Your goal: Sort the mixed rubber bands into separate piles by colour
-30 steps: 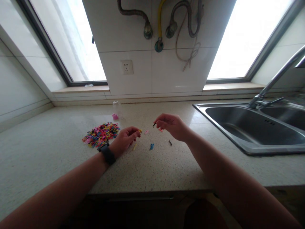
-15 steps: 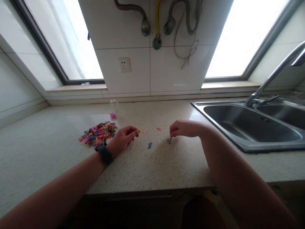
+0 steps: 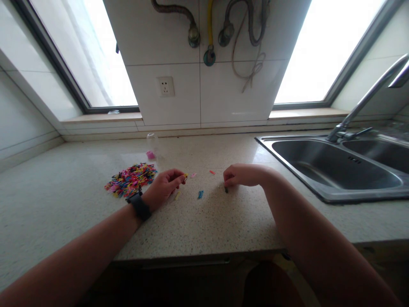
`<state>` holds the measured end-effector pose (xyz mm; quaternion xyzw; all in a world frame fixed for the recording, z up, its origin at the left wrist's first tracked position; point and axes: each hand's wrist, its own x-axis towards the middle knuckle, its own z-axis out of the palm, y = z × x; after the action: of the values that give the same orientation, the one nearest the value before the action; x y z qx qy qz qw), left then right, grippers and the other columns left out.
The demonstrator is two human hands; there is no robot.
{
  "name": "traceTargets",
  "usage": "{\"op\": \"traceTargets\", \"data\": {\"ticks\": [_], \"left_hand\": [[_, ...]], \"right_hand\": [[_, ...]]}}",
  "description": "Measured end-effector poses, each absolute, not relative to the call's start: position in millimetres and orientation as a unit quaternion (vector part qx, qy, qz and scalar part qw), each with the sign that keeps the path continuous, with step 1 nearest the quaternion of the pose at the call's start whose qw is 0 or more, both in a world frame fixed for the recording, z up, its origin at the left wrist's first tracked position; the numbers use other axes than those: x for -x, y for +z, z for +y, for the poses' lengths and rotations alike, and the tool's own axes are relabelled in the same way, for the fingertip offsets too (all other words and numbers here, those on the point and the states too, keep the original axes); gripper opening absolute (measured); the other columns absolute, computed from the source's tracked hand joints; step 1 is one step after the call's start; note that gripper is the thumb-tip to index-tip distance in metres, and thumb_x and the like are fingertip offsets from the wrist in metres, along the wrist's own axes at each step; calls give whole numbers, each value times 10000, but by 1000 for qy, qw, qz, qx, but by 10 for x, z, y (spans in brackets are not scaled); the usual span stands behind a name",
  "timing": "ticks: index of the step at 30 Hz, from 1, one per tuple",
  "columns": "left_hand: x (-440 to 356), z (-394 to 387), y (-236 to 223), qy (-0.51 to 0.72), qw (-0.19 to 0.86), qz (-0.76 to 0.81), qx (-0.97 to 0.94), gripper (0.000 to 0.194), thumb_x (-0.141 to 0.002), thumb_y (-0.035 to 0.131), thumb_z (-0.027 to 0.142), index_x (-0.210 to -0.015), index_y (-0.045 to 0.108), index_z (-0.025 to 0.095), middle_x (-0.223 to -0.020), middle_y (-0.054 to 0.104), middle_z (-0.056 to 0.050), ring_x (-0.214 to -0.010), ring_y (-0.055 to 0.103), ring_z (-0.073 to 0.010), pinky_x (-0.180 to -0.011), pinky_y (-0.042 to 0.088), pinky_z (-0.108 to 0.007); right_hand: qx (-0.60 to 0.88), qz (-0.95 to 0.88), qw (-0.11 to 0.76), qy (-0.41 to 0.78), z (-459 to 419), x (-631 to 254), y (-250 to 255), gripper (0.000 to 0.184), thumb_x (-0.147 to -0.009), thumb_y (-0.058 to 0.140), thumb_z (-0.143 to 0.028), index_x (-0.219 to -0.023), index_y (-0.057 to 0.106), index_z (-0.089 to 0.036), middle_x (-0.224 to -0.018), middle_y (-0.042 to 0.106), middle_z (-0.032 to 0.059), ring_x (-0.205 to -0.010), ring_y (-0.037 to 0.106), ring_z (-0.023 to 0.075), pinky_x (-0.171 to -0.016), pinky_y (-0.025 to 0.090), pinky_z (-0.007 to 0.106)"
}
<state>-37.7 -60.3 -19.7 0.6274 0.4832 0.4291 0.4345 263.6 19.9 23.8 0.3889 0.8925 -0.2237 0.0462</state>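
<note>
My left hand, with a dark watch on its wrist, is closed in a pinch on small coloured bands, yellow among them. Lower and to the right, my right hand has its fingertips together at the countertop, on a small black band. Between the hands lie a small blue group of bands, a red one and a pink one. A pale yellow one rests just below my left hand. The pieces look like little rubber hair bands, too small to make out fully.
Left of my left hand spreads a pile of multicoloured bands. Behind it stands a clear plastic container, with a pink clump at its base. A steel sink with a faucet is at the right. The counter's front edge runs nearby.
My right hand has moved slightly left and down, bringing the black band it held to the black piece on the counter. My left hand stays in place.
</note>
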Motion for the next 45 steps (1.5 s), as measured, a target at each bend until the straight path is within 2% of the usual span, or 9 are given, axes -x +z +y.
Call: {"op": "traceTargets", "data": {"ticks": [7,18,29,39,45], "left_hand": [[375,-602,-203,425,433,480,-634,274,-848,624,431,-926,634,169,-821,627,-18,-581,473,-82,-488,347,-196],[355,-619,-165,406,414,484,-655,275,-861,606,427,-939,630,164,-812,641,-17,-590,479,-91,-534,374,-216],[334,-626,-118,384,393,476,-687,288,-870,597,432,-926,637,152,-801,648,-25,-609,495,-101,-552,387,-219],[312,-620,-122,386,415,463,-681,294,-853,621,438,-928,638,155,-752,633,-9,-579,484,-93,-521,372,-207],[321,-620,-133,390,420,460,-678,272,-845,633,427,-871,644,156,-697,593,7,-550,453,-84,-497,353,-195]], "right_hand": [[-385,902,2,-197,260,-2651,202,172,-836,601,-315,-779,703,-189,-719,694,44,-612,560,148,-567,358,280],[-378,906,-120,-144,85,-2376,244,210,-885,570,-354,-925,698,-193,-801,693,30,-634,537,115,-587,323,254],[-322,891,-228,-224,-183,-1925,162,190,-886,590,-339,-928,702,-192,-759,661,6,-634,526,99,-613,340,244],[-323,871,-227,-292,-211,-1752,46,275,-821,676,-448,-876,737,-186,-717,660,7,-611,517,95,-574,308,238],[-321,858,-254,-310,-170,-1732,12,238,-822,670,-388,-840,724,-156,-675,638,0,-593,507,90,-575,335,232]]}}
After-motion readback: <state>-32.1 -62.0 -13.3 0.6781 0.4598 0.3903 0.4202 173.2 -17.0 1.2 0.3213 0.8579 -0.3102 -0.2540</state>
